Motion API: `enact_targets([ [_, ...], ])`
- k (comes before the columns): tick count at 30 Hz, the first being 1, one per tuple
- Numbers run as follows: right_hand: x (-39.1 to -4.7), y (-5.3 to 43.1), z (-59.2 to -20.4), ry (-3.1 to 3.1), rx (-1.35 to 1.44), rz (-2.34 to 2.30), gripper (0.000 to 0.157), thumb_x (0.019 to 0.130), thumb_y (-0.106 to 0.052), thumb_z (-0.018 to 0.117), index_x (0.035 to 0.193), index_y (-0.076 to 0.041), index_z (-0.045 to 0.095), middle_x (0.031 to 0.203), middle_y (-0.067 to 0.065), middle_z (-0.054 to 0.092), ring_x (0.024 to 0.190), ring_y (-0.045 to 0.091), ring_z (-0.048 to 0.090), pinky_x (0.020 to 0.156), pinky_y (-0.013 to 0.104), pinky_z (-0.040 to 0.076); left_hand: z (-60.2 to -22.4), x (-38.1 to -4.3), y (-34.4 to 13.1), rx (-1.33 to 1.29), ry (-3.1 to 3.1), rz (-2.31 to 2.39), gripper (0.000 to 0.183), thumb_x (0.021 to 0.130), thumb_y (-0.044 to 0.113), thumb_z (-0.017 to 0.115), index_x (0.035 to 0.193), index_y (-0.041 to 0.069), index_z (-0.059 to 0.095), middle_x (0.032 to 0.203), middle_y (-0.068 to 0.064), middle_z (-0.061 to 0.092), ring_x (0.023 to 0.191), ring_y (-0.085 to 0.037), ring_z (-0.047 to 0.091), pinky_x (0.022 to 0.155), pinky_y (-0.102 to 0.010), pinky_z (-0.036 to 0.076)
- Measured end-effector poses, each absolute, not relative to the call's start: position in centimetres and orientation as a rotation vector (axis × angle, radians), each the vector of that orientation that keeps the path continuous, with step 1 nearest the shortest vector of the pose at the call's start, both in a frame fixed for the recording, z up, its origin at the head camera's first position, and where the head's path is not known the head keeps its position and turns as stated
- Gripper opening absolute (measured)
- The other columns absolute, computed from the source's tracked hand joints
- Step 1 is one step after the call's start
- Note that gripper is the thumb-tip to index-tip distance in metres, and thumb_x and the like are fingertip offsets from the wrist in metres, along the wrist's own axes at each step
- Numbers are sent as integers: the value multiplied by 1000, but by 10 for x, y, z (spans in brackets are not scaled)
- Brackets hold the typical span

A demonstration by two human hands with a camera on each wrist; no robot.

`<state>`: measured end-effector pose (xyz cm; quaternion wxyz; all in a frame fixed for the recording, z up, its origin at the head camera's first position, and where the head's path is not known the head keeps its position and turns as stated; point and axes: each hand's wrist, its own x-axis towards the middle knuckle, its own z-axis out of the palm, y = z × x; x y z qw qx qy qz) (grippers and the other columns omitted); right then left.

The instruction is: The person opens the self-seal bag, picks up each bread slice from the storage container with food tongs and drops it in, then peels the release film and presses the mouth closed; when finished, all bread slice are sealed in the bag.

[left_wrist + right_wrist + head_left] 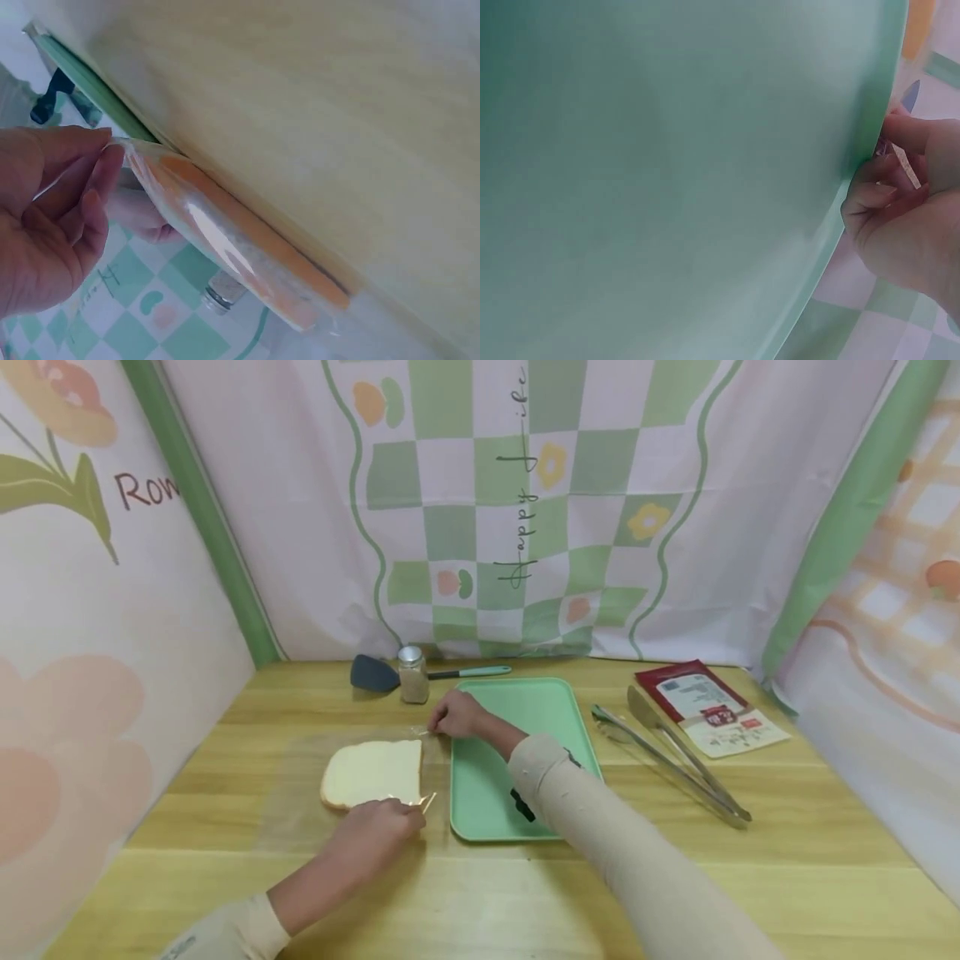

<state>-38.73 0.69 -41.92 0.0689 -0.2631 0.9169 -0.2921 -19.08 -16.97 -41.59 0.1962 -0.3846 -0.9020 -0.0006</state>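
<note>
A bread slice [372, 771] lies on the table with clear plastic wrap [217, 232] around it. My left hand [381, 831] pinches the near corner of the wrap between thumb and finger, as the left wrist view shows. At the far corner, my right hand [457, 715] pinches another bit of the wrap, beside the left rim of the green tray [513, 702]. The right forearm crosses over the tray. In the right wrist view the tray's edge partly hides the fingertips [877, 191].
Behind stand a glass shaker jar [413, 677] and a dark spatula [375, 673] lying flat. To the right of the tray are metal tongs [682, 760] and a red and cream food pouch [712, 708]. Printed curtains [300, 527] bound the table's back and sides.
</note>
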Motion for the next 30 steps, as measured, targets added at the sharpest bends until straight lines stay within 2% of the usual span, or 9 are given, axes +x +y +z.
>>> enact_targets([
  [3, -389, 10, -419, 2749, -809, -888, 8, 88, -7, 72, 86, -10, 79, 84, -2, 75, 75, 8, 61, 71, 20, 48, -414, -190, -166, -1166, -2571, 52, 16, 76, 1, 77, 80, 14, 68, 82, 1, 69, 68, -16, 63, 54, -28, 50],
  [9, -386, 10, -416, 2734, -845, -886, 6, 88, -7, 72, 86, -8, 77, 85, 0, 74, 77, 8, 62, 74, 21, 49, -408, -183, -165, -1289, -2726, 173, 9, 80, 9, 74, 78, 16, 70, 81, 2, 66, 64, -14, 62, 53, -26, 50],
  [13, -384, 6, -414, 2713, -860, -869, 6, 89, -8, 71, 86, -8, 77, 85, 0, 74, 76, 7, 61, 73, 20, 48, -403, -179, -171, -1253, -2753, 254, 15, 80, 12, 72, 69, 17, 63, 72, 2, 61, 57, -16, 58, 46, -30, 46],
  [18, -382, 5, -414, 2695, -873, -887, 4, 89, -9, 72, 89, -7, 76, 86, 1, 74, 77, 9, 62, 73, 20, 49, -394, -195, -173, -1167, -2754, 67, 16, 84, 19, 70, 69, 23, 63, 61, 6, 56, 53, -15, 53, 43, -33, 39],
  [20, -382, 7, -414, 2685, -863, -909, 5, 89, -9, 72, 91, -7, 76, 87, 1, 73, 80, 11, 64, 74, 22, 50, -387, -209, -172, -1130, -2741, -88, 14, 87, 22, 68, 74, 26, 65, 64, 11, 59, 56, -11, 55, 43, -30, 38],
  [23, -383, 13, -412, 2656, -856, -928, 8, 89, -8, 71, 96, -7, 74, 91, 2, 72, 86, 13, 64, 78, 24, 51, -372, -237, -172, -1131, -2794, -504, 8, 91, 19, 67, 87, 23, 73, 76, 12, 68, 68, -9, 62, 51, -28, 46],
  [26, -385, 19, -407, 2648, -891, -923, 9, 87, -6, 71, 95, -7, 73, 91, 2, 72, 87, 13, 65, 78, 25, 52, -363, -272, -174, -1082, -2890, -886, 13, 93, 14, 67, 103, 13, 75, 95, 5, 74, 86, -12, 67, 69, -30, 54],
  [30, -387, 25, -406, 2635, -920, -926, 7, 86, -5, 74, 93, -6, 73, 89, 3, 73, 85, 13, 67, 76, 26, 54, -369, -317, -180, -993, -2982, -855, 16, 92, 9, 67, 106, 5, 74, 106, -6, 74, 99, -25, 67, 85, -41, 54],
])
